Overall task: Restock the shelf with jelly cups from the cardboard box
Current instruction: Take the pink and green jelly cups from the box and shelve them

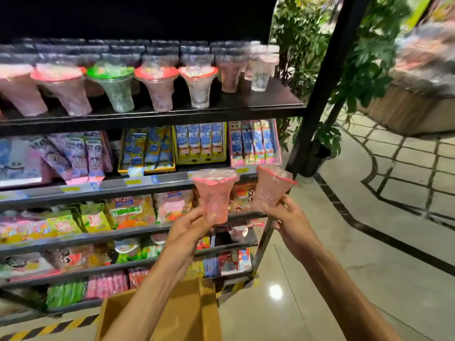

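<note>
My left hand grips the base of an upright pink jelly cup with a red-rimmed lid. My right hand grips a second pink jelly cup, tilted to the right. Both cups are held in front of the middle shelves, well below the black top shelf. That shelf carries a row of several jelly cups, pink, green and clear, with free room at its right end. The open cardboard box stands on the floor below my arms; its inside is hidden.
Lower shelves hold colourful snack bags and boxed jelly sticks. A black upright post bounds the rack on the right, with green plants behind it. Glossy tiled floor spreads to the right. A wooden display bin stands at far right.
</note>
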